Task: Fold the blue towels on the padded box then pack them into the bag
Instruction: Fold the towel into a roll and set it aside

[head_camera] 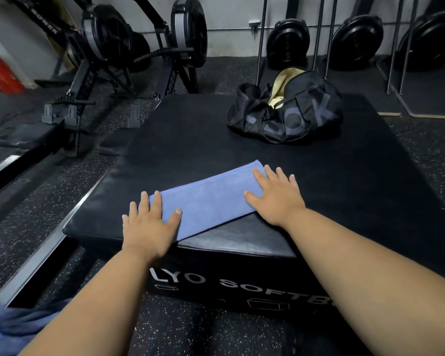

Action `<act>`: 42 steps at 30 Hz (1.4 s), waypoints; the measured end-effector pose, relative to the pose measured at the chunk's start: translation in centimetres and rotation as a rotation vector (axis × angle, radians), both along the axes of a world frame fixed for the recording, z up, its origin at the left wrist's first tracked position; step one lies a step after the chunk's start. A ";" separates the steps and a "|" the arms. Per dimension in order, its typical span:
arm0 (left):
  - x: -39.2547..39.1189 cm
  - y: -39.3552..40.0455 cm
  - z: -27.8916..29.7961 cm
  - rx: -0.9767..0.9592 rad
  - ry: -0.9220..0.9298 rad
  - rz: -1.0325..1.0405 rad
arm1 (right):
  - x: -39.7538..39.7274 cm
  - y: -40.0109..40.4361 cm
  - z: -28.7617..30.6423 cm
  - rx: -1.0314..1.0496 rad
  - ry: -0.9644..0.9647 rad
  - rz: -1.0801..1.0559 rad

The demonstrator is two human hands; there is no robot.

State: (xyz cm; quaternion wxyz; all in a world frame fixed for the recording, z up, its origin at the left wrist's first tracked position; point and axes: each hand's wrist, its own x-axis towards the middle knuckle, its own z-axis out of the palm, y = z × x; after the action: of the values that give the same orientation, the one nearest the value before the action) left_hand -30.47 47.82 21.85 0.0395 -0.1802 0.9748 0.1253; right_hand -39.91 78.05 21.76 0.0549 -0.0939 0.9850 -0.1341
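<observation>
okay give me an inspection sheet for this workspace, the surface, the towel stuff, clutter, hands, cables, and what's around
Surface: black padded box, top flat, white lettering on its front side.
Job's things: one blue towel folded into a long strip, lying at an angle near the front edge; black bag at the far right of the box, open, pale lining showing.
Clutter: blue cloth low at the left edge, off the box; cannot tell what it is.
Hands: left hand and right hand flat on the towel's two ends, fingers straight.
Cables: nothing seen.
Surroundings: speckled gym floor, rowing machines behind, red object at far left, blurred.
</observation>
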 end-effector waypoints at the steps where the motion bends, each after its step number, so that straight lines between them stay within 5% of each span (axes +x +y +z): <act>1: 0.4 -0.2 -0.1 -0.006 0.019 -0.017 | -0.4 -0.1 0.1 0.008 -0.001 0.011; 13: 5.5 -2.6 -1.5 0.069 0.126 -0.237 | -9.0 -2.4 0.7 0.112 -0.012 0.311; 20: 6.4 -4.3 -2.4 -0.022 0.579 -0.466 | -13.3 -3.6 0.4 0.105 0.008 0.358; 25: 6.1 -4.0 -2.6 0.015 0.627 -0.542 | -13.7 -3.6 0.8 0.014 0.056 0.320; 31: 6.6 -1.9 -2.0 0.108 0.640 -0.610 | -8.9 -3.0 0.7 -0.092 0.247 0.269; 37: 7.8 -0.7 -0.9 0.155 0.580 -0.595 | 3.6 -2.7 -0.9 -0.141 0.201 0.560; 42: 9.4 3.0 0.4 0.210 0.552 -0.585 | 10.3 -2.8 -0.7 -0.194 0.114 0.546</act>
State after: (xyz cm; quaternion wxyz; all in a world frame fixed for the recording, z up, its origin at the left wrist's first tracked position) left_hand -21.08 50.81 22.24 -0.1710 0.1497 0.9409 0.2512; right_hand -29.60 75.21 21.10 0.0243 -0.3674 0.9075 -0.2024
